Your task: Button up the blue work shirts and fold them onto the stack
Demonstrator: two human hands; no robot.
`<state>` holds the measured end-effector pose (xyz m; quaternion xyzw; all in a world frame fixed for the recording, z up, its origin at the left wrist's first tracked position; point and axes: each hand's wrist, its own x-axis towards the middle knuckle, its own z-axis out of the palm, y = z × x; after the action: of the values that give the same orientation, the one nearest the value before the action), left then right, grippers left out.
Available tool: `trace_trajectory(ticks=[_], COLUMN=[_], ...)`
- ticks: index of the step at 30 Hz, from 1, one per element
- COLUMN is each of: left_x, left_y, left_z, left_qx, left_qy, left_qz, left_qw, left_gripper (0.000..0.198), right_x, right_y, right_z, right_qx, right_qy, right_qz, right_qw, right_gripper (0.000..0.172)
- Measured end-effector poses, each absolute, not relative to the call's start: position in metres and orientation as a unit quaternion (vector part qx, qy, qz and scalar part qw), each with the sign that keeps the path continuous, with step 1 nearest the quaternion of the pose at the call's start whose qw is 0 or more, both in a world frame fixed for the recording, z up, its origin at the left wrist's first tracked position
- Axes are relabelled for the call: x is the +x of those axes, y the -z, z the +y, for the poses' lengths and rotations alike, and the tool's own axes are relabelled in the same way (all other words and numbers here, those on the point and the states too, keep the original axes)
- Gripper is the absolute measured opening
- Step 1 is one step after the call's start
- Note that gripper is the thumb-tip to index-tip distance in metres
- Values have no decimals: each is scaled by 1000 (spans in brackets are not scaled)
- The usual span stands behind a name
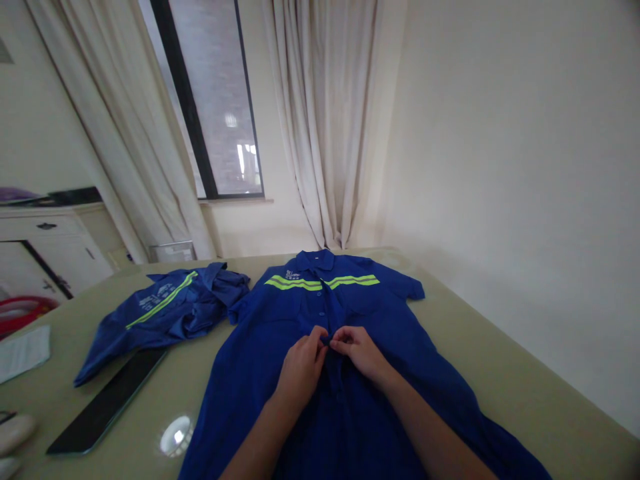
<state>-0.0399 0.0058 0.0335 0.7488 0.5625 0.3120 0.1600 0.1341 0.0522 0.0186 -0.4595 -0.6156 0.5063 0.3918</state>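
Observation:
A blue short-sleeved work shirt [280,340] lies spread front-up on the table, collar at the far end, with a yellow-green reflective band across the chest. Its front placket runs down the middle, and a couple of buttons show above my hands. My left hand [305,363] pinches the placket edge from the left. From the right, my right hand [357,350] pinches the same placket, fingertips close to those of the left. Whatever button or buttonhole sits between the fingertips is too small and covered to make out.
A second blue garment [175,307] lies crumpled on the left. Nearer stands a flat dark panel [110,400] on the table [505,373]. Paper [25,353] and a pale rounded object [15,430] lie at the left edge. A wall [525,167] borders the right side.

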Motion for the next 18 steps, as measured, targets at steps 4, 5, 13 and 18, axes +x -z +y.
trace_trajectory(ticks=[4,5,13,18], left_x=[-37,-37,-40,-31], left_y=[-35,-35,-28,-18], left_z=[2,2,10,-6], left_qx=[805,806,761,774], left_qy=[-237,-232,-244,-186], left_qz=[543,544,601,605], left_qw=[33,27,18,18], left_gripper=[26,26,34,55], right_x=[138,138,125,108], right_y=[-17,-18,-31,-47], right_z=[58,59,47,37], right_qx=[-449,-448,-560,-632], right_qy=[-534,-530,-289,-195], right_qz=[-620,-626,-688,-681], right_qw=[359,355,360,314], right_gripper=[22,23,37,26])
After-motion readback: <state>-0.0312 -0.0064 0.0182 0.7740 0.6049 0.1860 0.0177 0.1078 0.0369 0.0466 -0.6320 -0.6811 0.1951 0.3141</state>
